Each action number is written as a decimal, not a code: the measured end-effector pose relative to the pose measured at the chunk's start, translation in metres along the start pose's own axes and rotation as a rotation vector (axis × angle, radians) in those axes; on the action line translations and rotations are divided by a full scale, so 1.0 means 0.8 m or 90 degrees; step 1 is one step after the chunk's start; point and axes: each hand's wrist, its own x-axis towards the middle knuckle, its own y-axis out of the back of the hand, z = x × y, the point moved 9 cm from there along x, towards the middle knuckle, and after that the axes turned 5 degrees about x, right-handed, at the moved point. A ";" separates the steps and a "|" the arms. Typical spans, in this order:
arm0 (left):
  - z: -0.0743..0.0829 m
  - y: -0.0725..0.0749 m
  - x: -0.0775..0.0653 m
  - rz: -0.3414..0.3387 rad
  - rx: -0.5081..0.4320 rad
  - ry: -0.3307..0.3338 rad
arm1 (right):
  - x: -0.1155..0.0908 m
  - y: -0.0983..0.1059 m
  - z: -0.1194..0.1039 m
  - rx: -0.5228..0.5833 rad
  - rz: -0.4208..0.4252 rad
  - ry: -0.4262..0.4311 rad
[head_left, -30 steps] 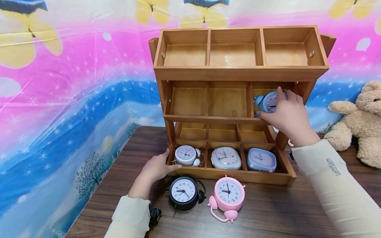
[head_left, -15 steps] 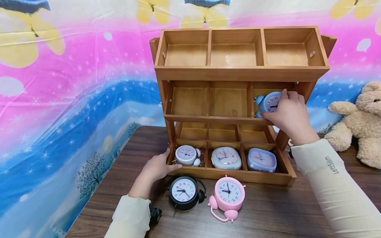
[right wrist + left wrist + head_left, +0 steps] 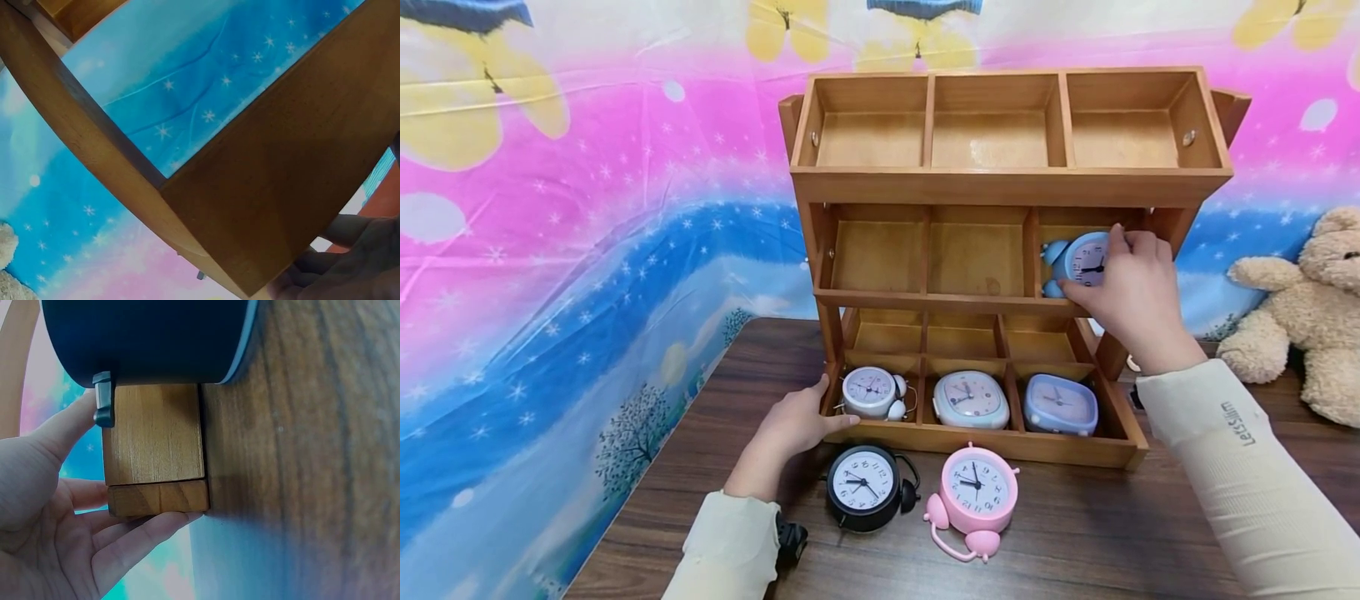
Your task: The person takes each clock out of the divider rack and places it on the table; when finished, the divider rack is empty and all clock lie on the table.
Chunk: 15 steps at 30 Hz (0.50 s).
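Note:
My right hand (image 3: 1135,296) holds a blue twin-bell alarm clock (image 3: 1086,265) in the right compartment of the wooden rack's (image 3: 1011,187) middle tier. The clock lies on its side, bells to the left, its right part hidden behind the fingers. At the rack's lower left corner, my left hand (image 3: 793,419) grips the bottom tray, thumb on the front; in the left wrist view its fingers reach round the wooden end (image 3: 153,434). Just in front of that corner lies a black alarm clock (image 3: 862,483), with a pink twin-bell clock (image 3: 976,492) to its right.
The bottom tray's front row holds a white twin-bell clock (image 3: 868,392), a pale mint clock (image 3: 972,400) and a lavender clock (image 3: 1060,404). A teddy bear (image 3: 1333,308) sits right of the rack. Behind hangs a patterned cloth (image 3: 647,167). Everything stands on a dark wood-grain table (image 3: 1097,525).
My right hand has shifted slightly right, uncovering more of the blue clock's dial, and the clock has turned a little in its compartment. My left hand has kept its place on the rack.

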 end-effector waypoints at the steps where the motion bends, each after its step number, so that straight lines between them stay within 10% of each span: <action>1: 0.000 0.000 0.000 0.000 0.001 0.000 | 0.000 0.000 0.001 0.003 0.002 -0.001; 15: 0.000 0.000 0.000 0.002 -0.001 -0.006 | -0.006 0.009 -0.002 0.016 0.115 0.041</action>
